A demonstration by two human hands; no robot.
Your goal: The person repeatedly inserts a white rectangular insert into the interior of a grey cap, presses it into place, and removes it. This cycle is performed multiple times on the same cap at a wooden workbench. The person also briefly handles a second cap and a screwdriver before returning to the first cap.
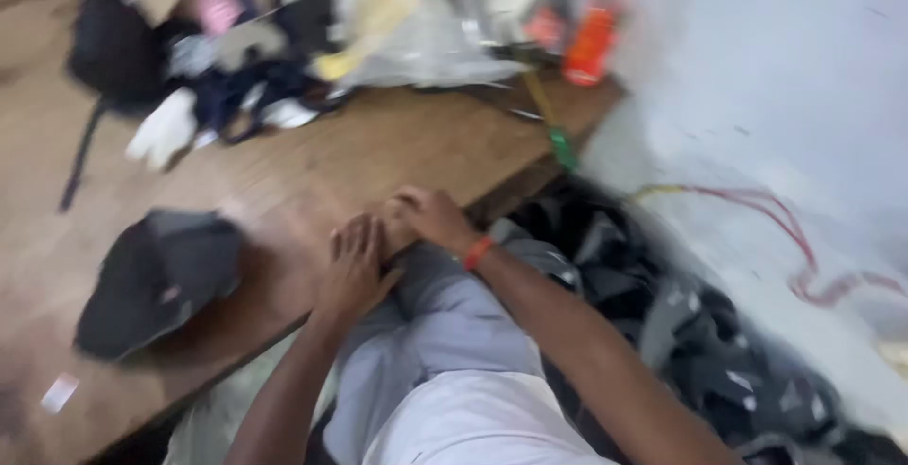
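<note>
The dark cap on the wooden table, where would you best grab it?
Probably by its rounded crown, from above. The cap lies flat on the table, apart from the left hand, with bare wood around it. The blur hides where its brim points.

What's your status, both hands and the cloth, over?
Left hand flat on grey cloth at table edge. Right hand pinching the cloth just beyond. Dark cap lies apart, left. Picture blurred.

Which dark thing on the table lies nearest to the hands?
The dark cap, alone at the table's near edge beside the left hand; the other dark things lie in the far pile.
</note>
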